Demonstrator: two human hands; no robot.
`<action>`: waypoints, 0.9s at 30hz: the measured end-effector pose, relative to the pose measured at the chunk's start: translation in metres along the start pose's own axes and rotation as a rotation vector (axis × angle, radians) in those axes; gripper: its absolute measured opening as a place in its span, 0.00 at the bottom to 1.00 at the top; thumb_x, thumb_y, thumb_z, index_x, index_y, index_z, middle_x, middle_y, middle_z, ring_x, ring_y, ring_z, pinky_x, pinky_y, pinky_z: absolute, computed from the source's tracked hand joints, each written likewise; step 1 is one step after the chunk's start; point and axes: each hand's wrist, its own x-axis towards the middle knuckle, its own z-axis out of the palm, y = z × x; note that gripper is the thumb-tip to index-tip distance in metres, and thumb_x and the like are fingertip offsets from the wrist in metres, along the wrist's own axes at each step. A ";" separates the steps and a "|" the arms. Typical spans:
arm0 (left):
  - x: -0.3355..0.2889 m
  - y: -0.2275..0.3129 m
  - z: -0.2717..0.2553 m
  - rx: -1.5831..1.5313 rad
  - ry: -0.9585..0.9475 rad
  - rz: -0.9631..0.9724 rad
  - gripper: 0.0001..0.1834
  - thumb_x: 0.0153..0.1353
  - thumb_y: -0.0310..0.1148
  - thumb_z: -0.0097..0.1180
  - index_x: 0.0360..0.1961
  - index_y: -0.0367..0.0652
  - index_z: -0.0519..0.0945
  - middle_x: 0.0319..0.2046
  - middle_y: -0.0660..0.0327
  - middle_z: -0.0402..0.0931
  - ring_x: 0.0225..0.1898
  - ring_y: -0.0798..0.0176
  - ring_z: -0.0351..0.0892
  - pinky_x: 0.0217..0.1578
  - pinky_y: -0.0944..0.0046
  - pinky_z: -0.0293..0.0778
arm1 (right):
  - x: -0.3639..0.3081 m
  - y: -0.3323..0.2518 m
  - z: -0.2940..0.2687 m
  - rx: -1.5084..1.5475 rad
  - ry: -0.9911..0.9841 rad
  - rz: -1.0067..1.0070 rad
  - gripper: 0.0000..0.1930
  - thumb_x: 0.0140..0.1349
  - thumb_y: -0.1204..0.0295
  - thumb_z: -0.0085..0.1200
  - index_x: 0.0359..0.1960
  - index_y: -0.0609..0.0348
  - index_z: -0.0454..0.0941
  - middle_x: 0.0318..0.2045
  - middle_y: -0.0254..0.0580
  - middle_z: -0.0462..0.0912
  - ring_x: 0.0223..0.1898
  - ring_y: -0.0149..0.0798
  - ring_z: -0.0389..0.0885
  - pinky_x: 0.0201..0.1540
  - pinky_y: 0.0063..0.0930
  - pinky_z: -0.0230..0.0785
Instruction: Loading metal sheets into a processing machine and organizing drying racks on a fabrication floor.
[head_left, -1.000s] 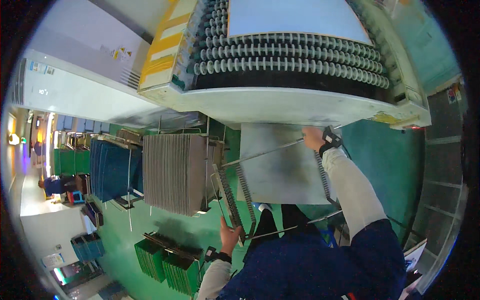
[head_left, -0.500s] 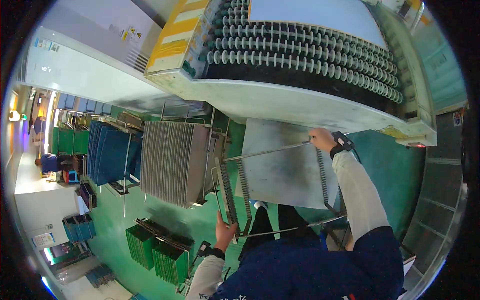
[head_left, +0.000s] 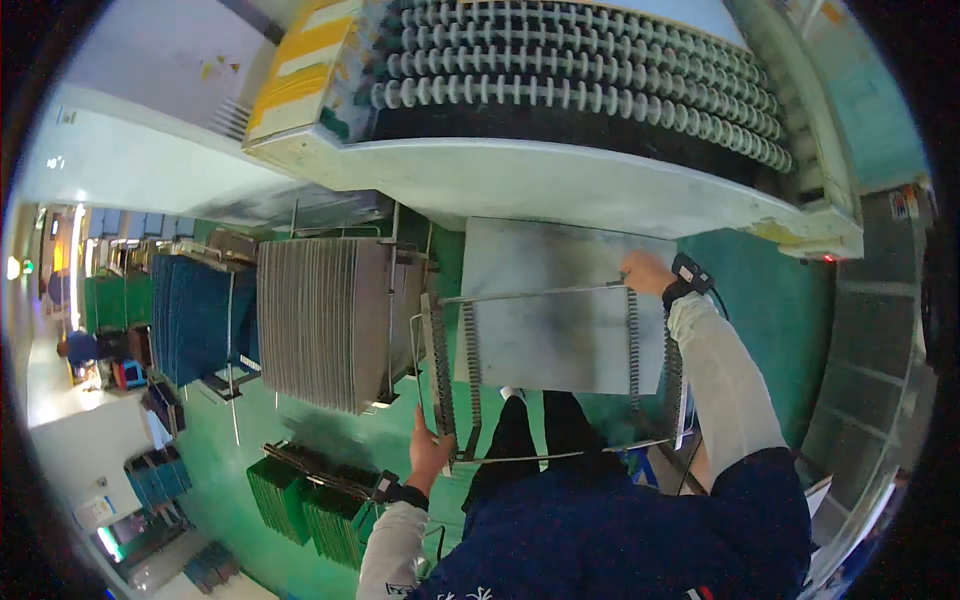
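Between my hands is a metal slotted rack (head_left: pixel 472 375), a rectangular frame with toothed bars along its sides. No panels stand in it. My left hand (head_left: pixel 430 453) is closed on its near left corner, by the toothed end bar. At the far right corner, my right hand (head_left: pixel 648 272) grips the end of the long rod. Under and beyond the frame is a flat grey sheet (head_left: pixel 560 330), partly seen through it. A dark device is strapped to each wrist.
A roller conveyor machine (head_left: pixel 570 100) stands ahead. On the left are a rack of grey panels (head_left: pixel 310 325), a rack of blue panels (head_left: pixel 195 315) and racks of green panels (head_left: pixel 335 515) on the green floor (head_left: pixel 760 350). Another person is far left.
The rack has levelled out, with its right end lower in view. My left hand has shifted slightly left. Both hands keep their grip, and the whole view has moved a little.
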 end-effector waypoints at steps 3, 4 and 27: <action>0.011 0.000 -0.006 0.015 0.002 0.063 0.53 0.41 0.34 0.65 0.67 0.37 0.49 0.32 0.49 0.71 0.30 0.51 0.72 0.31 0.55 0.70 | -0.014 0.008 0.008 -0.003 0.001 0.014 0.09 0.38 0.69 0.57 0.22 0.58 0.78 0.22 0.52 0.77 0.28 0.58 0.76 0.30 0.49 0.67; 0.014 0.000 -0.009 -0.011 0.003 0.073 0.53 0.41 0.34 0.66 0.67 0.38 0.49 0.32 0.49 0.71 0.30 0.51 0.72 0.32 0.55 0.70 | -0.015 0.002 0.004 0.026 -0.016 0.042 0.09 0.38 0.68 0.56 0.22 0.58 0.79 0.22 0.52 0.77 0.28 0.57 0.76 0.31 0.49 0.67; 0.038 0.028 -0.025 0.027 -0.041 0.124 0.52 0.41 0.32 0.63 0.67 0.45 0.48 0.34 0.51 0.72 0.30 0.53 0.72 0.30 0.55 0.70 | 0.006 -0.018 -0.020 -0.508 -0.426 -0.077 0.05 0.34 0.68 0.58 0.12 0.56 0.79 0.15 0.44 0.78 0.17 0.47 0.78 0.20 0.42 0.68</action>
